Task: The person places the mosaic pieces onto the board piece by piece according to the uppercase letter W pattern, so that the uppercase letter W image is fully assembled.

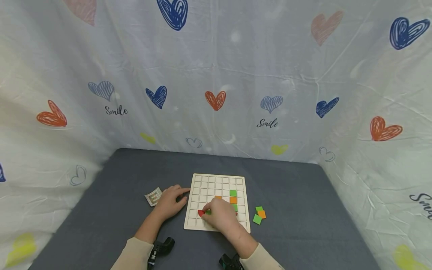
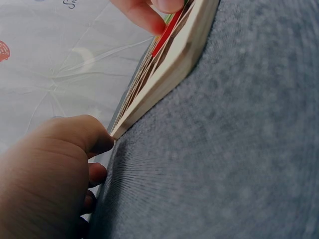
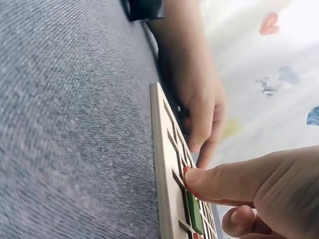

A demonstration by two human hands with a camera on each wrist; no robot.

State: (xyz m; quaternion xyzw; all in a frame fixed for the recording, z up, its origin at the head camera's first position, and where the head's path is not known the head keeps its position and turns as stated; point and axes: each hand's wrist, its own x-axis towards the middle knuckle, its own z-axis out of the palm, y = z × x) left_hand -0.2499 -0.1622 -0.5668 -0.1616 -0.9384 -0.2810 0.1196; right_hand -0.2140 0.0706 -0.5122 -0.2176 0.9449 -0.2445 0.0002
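Observation:
A pale wooden grid board (image 1: 204,185) lies on the dark table. Over its lower left part my right hand (image 1: 221,215) pinches a red square tile (image 1: 201,213) between thumb and fingers; the tile appears tilted in the left wrist view. Beside it, a green tile (image 3: 195,213) sits in the grid. My left hand (image 1: 171,202) rests at the board's left side, with a fingertip touching the edge. Farther right on the board are a green tile (image 1: 233,193) and an orange tile (image 1: 233,200). Part of the grid is hidden under my right hand.
Loose tiles, green (image 1: 257,219) and orange (image 1: 261,214), lie right of the board, partly overlapping. A small beige patterned square (image 1: 153,196) lies left of my left hand. A white curtain (image 1: 236,93) printed with hearts surrounds the table (image 1: 290,187).

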